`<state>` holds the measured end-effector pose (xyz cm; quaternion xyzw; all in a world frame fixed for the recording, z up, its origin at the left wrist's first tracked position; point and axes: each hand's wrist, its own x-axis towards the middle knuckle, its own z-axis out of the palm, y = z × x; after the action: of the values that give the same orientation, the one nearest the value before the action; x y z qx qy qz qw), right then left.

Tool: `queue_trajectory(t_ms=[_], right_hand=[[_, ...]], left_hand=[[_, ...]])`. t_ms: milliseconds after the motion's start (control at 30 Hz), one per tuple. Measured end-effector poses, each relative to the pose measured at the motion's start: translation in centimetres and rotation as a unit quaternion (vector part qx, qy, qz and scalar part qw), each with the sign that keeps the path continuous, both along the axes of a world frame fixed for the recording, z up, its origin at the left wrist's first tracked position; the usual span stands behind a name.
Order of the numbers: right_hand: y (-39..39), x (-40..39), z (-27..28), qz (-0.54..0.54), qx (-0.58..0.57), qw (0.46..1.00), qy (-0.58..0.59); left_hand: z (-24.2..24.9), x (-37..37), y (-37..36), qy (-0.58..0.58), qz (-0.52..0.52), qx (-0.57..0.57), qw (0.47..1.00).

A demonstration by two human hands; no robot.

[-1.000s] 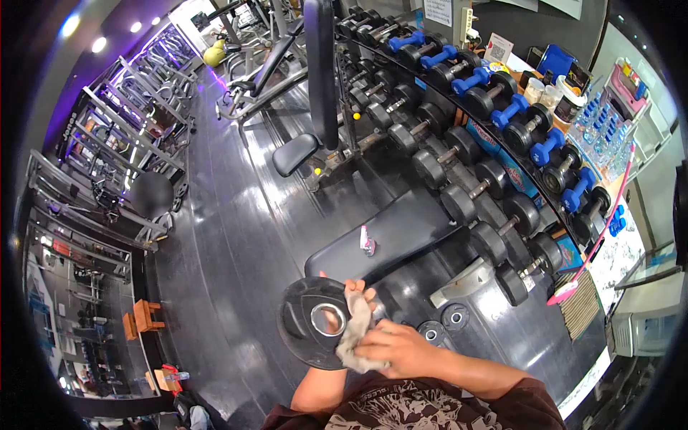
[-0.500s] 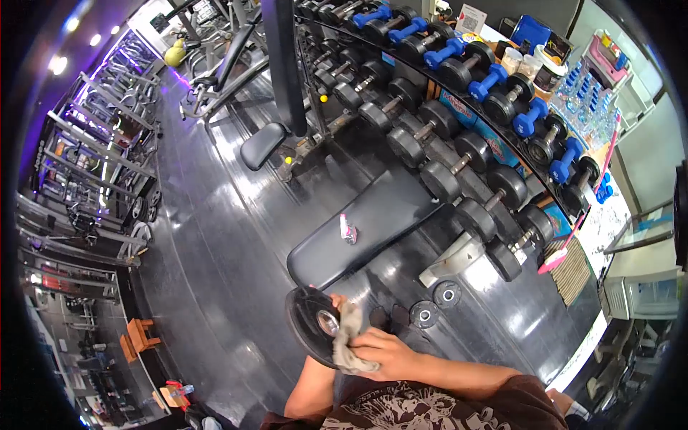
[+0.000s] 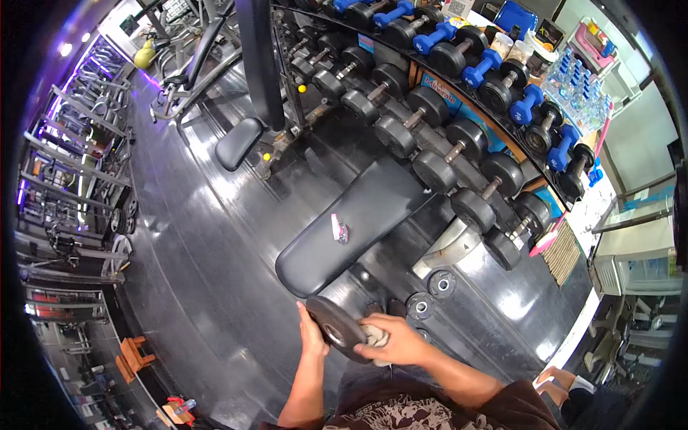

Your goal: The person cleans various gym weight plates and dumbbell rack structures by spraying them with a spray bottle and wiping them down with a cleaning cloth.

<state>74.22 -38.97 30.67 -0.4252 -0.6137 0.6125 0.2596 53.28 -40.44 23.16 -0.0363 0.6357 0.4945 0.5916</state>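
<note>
A round black weight plate (image 3: pixel 324 315) with a metal-ringed centre hole is held tilted in front of my body. My left hand (image 3: pixel 312 332) grips its left edge, fingers along the rim. At the plate's right side my right hand (image 3: pixel 393 341) is closed on a pale cloth (image 3: pixel 375 335), pressed to the plate with the thumb on its near face. Beyond the plate stands a black padded bench (image 3: pixel 315 259), and a small white and pink spray bottle (image 3: pixel 339 228) lies on it.
A rack of black dumbbells (image 3: pixel 434 170) and blue dumbbells (image 3: pixel 527 104) runs along the right. Small plates (image 3: pixel 441 284) lie on the floor near the bench. Gym machines line the left; a small wooden stool (image 3: pixel 133 358) is at lower left. Another person's legs (image 3: pixel 557 383) show at lower right.
The plate has turned and moved slightly right. My left hand now shows on its left edge, and my right hand with the cloth has shifted right and up. The head view has shifted.
</note>
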Motion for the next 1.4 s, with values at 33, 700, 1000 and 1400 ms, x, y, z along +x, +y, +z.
queue_trajectory(t_ms=[33,700,1000,1400], right_hand=[[0.1,0.9,-2.3,-0.005,0.003,1.000,-0.010],[-2.4,14.8,-31.0,-0.256,-0.315,0.902,-0.144],[-5.2,24.7,-48.6,-0.308,-0.261,0.906,-0.127],[-12.1,29.0,-54.5,-0.169,-0.385,0.899,-0.121]], left_hand=[[-1.9,-1.1,-0.8,-0.013,-0.040,0.035,0.998],[-24.7,5.4,-4.8,-0.090,-0.324,-0.077,0.938],[-43.1,15.4,-7.3,-0.077,-0.062,-0.030,0.995],[-68.5,21.5,-7.8,-0.084,0.081,-0.014,0.993]])
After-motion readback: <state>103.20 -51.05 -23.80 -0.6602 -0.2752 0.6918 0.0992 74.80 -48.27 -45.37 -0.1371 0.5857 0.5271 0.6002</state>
